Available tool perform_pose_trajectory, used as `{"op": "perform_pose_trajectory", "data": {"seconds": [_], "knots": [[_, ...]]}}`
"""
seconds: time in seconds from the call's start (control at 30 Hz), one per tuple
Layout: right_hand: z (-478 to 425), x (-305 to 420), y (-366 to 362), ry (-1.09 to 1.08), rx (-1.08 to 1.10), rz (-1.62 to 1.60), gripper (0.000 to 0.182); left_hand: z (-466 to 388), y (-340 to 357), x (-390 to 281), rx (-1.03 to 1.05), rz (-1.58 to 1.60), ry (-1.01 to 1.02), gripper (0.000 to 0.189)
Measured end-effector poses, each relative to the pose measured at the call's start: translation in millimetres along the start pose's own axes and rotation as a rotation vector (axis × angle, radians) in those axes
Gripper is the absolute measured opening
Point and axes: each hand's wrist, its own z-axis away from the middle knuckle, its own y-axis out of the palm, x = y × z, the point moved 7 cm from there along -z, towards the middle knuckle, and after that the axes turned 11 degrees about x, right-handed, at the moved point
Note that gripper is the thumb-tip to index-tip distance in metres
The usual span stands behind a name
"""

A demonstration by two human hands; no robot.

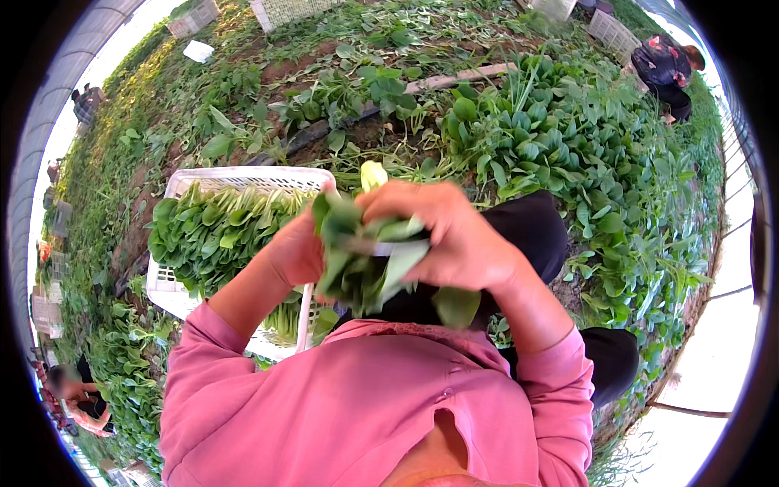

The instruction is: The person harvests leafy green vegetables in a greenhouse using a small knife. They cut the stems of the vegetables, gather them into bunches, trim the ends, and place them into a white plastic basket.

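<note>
Both of my hands are raised in front of my chest around a bunch of leafy greens (pixel 353 255), its leaves hanging down and a pale stem end sticking up between the hands. My left hand (pixel 301 246) holds the bunch from its left side, partly hidden by leaves. My right hand (pixel 441 234) grips it from the right, fingers curled over the top. A narrow, blurred object (pixel 380 248) that looks like a blade crosses the leaves near my right hand; its kind is unclear. Beside my left forearm, a white plastic crate (pixel 249 173) holds rows of greens (pixel 213 234), stems up.
Rooted leafy greens (pixel 541 137) grow ahead and to the right. A wooden board (pixel 462 79) lies on the soil beyond, near a dark strip (pixel 310 134). Other people crouch or bend at the right (pixel 663 67) and lower left (pixel 85 402). More crates (pixel 292 12) stand farther off.
</note>
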Motion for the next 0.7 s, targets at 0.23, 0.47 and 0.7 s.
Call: {"op": "perform_pose_trajectory", "data": {"seconds": [0.23,0.47,0.7], "knots": [[25.6,-55.9,-53.6,0.292,-0.696,-0.644,0.023,41.8,-21.0,-41.4,-0.369,-1.133,0.529,0.085],[29.2,-48.3,-31.2,0.423,-0.655,-0.540,0.025,-18.2,69.4,-3.4,-0.321,-1.501,0.830,0.128],[42.0,-51.2,-39.8,0.457,-0.664,-0.711,0.022,-73.3,62.8,-11.6,0.086,-0.956,0.650,0.087]]}}
